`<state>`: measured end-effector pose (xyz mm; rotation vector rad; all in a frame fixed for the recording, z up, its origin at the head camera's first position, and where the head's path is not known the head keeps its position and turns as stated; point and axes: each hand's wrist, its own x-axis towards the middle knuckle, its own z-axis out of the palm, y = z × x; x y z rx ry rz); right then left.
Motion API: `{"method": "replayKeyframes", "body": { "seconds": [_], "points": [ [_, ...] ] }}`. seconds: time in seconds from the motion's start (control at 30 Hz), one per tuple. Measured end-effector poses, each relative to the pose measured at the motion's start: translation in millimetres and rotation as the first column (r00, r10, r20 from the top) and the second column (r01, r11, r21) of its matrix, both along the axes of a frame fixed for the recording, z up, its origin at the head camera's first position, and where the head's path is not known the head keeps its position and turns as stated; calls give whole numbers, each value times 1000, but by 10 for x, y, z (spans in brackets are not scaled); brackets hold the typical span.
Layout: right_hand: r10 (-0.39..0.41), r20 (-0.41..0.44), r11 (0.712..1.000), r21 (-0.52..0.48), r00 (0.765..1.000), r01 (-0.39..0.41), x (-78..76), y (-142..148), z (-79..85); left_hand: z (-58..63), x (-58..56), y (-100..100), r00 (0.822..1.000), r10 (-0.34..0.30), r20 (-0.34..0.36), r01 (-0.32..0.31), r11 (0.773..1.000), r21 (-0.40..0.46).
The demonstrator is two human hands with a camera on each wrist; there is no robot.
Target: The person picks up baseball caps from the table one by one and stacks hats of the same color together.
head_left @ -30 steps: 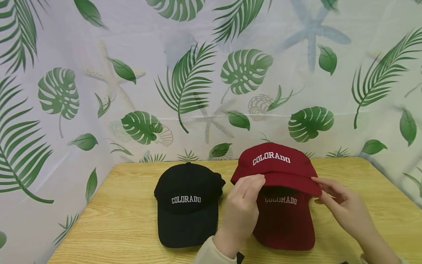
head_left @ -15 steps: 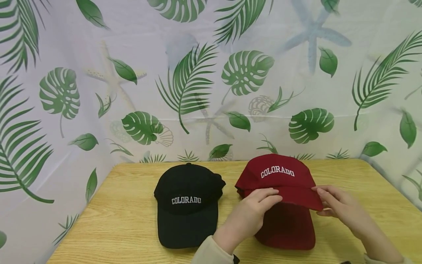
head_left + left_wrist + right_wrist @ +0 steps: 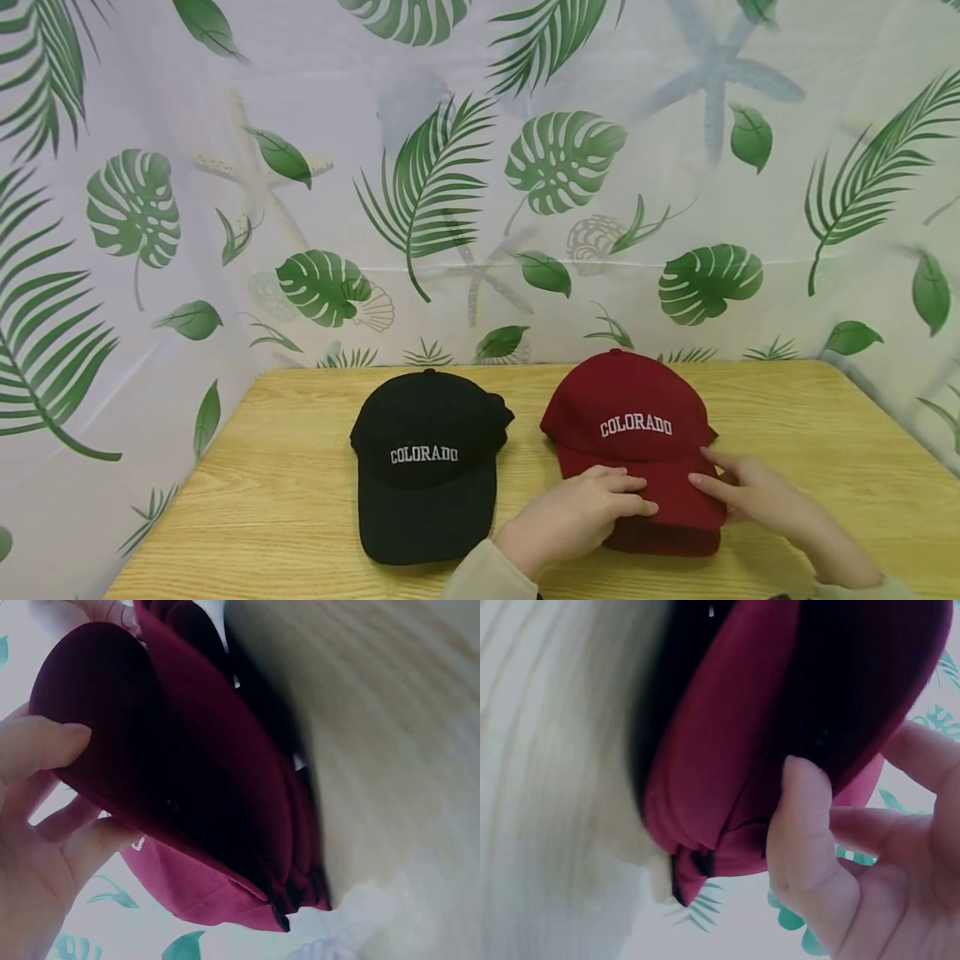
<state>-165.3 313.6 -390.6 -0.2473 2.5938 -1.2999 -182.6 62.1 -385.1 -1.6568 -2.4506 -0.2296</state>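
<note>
A dark red baseball cap [image 3: 626,387] with white COLORADO lettering sits over another red cap, whose brim [image 3: 667,542] shows below it in the head view. My left hand [image 3: 577,517] pinches the left side of the upper brim. In the left wrist view its thumb [image 3: 56,742] lies on the brim's underside. At the brim's right edge, my right hand [image 3: 761,496] pinches too, its thumb [image 3: 802,825] beneath and its fingers above. Between the upper brim and the lower red brim [image 3: 217,727] there is a gap. The lower cap's crown is hidden.
A black COLORADO cap [image 3: 427,500] lies to the left, brim facing me, beside my left forearm. Both stand on a wooden table [image 3: 255,492]. A leaf-patterned cloth [image 3: 450,200] hangs behind the table.
The upper red cap has come down and toward me over the lower one, covering its lettering. Both hands have moved down with the brim. The black cap has stayed put.
</note>
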Motion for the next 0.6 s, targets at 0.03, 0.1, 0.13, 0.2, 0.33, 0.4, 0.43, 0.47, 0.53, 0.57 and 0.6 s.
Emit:
{"method": "replayKeyframes", "body": {
  "seconds": [0.03,0.1,0.13,0.2,0.33,0.4,0.43,0.47,0.53,0.57,0.6],
  "points": [
    [10,4,1000,0,1000,-10,-10,8,-21,-11,-6,7,1000,0,15,0,1000,-9],
    [32,9,999,-6,999,-32,-28,24,-55,-30,-18,20,999,-2,43,3,1000,-24],
    [42,13,999,-11,999,-42,-36,34,-68,-35,-23,24,998,-2,55,4,1000,-31],
    [55,27,998,-34,998,-54,-49,44,-82,-43,-33,31,997,-2,79,5,999,-39],
    [74,51,995,-73,996,-71,-64,62,-93,-68,-58,25,989,0,150,6,999,-38],
    [70,54,995,-71,996,-66,-65,63,-96,-84,-84,6,972,13,235,-10,1000,-14],
    [69,49,996,-65,996,-65,-61,66,-100,-92,-100,-9,957,30,288,-33,999,5],
    [62,52,997,-59,997,-58,-57,67,-101,-99,-119,-26,935,57,350,-71,997,26],
    [37,46,999,-28,998,-36,-49,67,-100,-113,-163,-64,867,135,479,-188,980,64],
    [25,35,1000,-4,999,-25,-39,68,-98,-121,-186,-84,825,177,537,-259,963,80],
    [13,25,1000,14,1000,-14,-31,68,-97,-132,-210,-101,777,216,591,-329,940,88]
  ]
}}
